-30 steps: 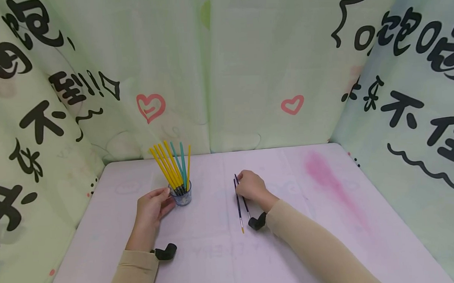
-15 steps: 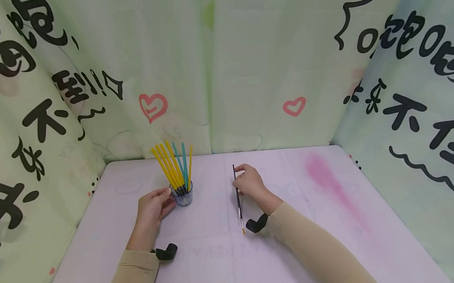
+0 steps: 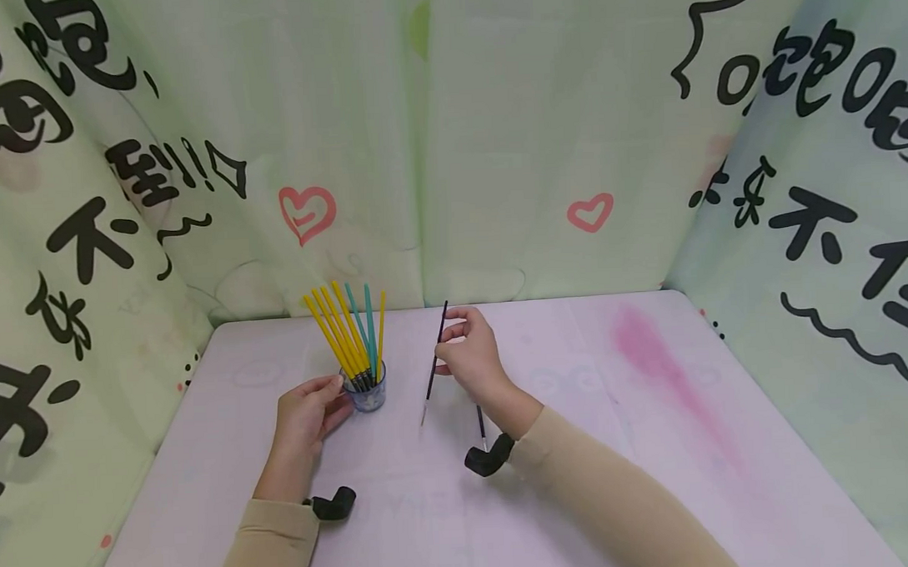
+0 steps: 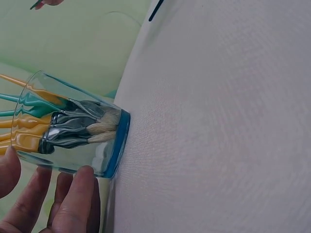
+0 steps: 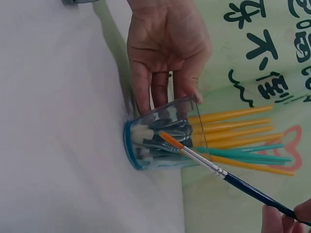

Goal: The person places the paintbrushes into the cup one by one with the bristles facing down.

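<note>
A clear cup (image 3: 370,400) with a blue base holds several paintbrushes, yellow (image 3: 334,328) and teal (image 3: 369,320), bristles down. My left hand (image 3: 308,418) holds the cup's side, thumb by the rim and fingers against the wall (image 4: 73,204). To the right, my right hand (image 3: 473,355) pinches a thin dark-handled paintbrush (image 3: 434,372) above the table, its bristles lowest. In the right wrist view that brush's orange bristles (image 5: 171,140) overlap the cup. Another dark paintbrush (image 3: 481,424) lies on the table, partly hidden by my right hand and wrist.
The pale pink table (image 3: 402,519) bears a darker pink smear (image 3: 667,359) at right. Green curtains (image 3: 487,149) with black lettering and red hearts hang behind and on both sides. A black wrist-worn piece (image 3: 490,456) juts from each sleeve.
My right hand has picked one dark paintbrush up from beside the other and carried it left and up, nearer the cup. My left hand stays at the cup.
</note>
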### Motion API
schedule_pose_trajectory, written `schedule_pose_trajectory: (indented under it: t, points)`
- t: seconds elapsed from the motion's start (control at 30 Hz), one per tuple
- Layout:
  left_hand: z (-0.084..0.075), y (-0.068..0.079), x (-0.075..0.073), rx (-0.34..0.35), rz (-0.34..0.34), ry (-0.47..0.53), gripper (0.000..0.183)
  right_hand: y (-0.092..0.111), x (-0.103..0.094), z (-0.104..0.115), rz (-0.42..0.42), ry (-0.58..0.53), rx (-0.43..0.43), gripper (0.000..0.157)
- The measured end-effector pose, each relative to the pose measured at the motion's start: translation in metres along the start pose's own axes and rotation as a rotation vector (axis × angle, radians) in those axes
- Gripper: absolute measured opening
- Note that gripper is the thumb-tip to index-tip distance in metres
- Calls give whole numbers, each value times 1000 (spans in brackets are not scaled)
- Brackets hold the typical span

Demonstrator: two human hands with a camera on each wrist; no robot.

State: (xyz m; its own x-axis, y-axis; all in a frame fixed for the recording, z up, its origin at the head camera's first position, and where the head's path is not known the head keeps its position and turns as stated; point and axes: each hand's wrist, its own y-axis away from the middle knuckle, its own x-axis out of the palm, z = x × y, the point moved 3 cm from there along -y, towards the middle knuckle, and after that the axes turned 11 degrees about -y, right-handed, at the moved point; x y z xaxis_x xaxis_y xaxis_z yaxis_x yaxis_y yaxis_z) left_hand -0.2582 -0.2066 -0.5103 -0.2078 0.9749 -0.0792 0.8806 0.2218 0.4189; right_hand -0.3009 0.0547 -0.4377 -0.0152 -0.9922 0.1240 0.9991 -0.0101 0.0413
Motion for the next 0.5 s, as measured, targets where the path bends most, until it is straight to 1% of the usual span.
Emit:
schedule_pose_trajectory:
  t: [0.27,0.5]
  points:
    - [1,0,0,-6,1,1,42,2,19,10,-15,-175,-97,51]
    - [0,-1,0,-11,-1,0,41,1,36,15,-7,-248,-178,49]
